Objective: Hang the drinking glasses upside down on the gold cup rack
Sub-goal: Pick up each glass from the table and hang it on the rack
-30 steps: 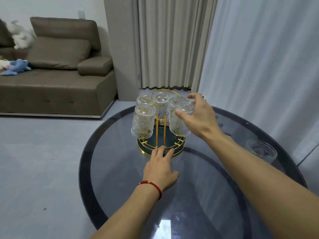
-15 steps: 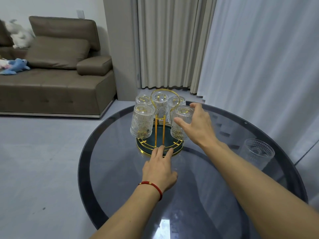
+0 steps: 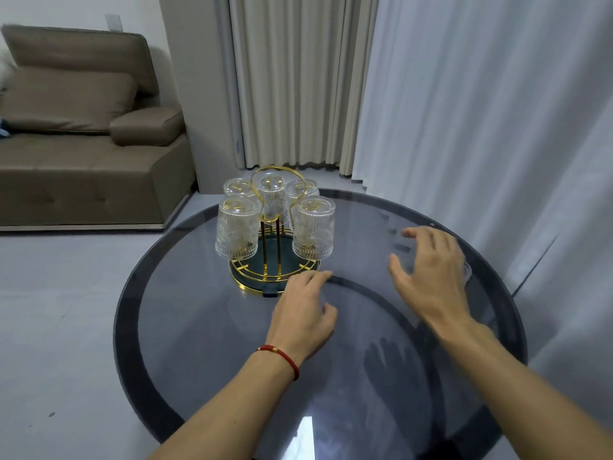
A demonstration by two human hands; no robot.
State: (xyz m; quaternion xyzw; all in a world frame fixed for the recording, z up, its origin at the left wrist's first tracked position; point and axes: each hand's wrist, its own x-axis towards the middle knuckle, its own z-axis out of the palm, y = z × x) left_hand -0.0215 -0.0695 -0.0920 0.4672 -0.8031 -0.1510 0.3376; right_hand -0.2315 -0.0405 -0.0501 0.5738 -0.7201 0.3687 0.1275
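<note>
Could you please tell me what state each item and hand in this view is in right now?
Gold cup rack: upright on the table, five glasses hung on it.
Hung glasses: upside down on the prongs.
Loose glass: on the table, mostly hidden behind the right hand.
Left hand: resting by the rack base, holding nothing.
Right hand: open, empty, reaching toward the loose glass.

Ribbed clear glasses (image 3: 237,229) hang on a shiny gold-metal rack (image 3: 275,277) over a glossy smoked-glass table (image 3: 205,327).

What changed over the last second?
The right hand let go of the front right glass, now hanging on the rack, and moved right toward the table edge, open. The left hand stayed by the rack's base.
</note>
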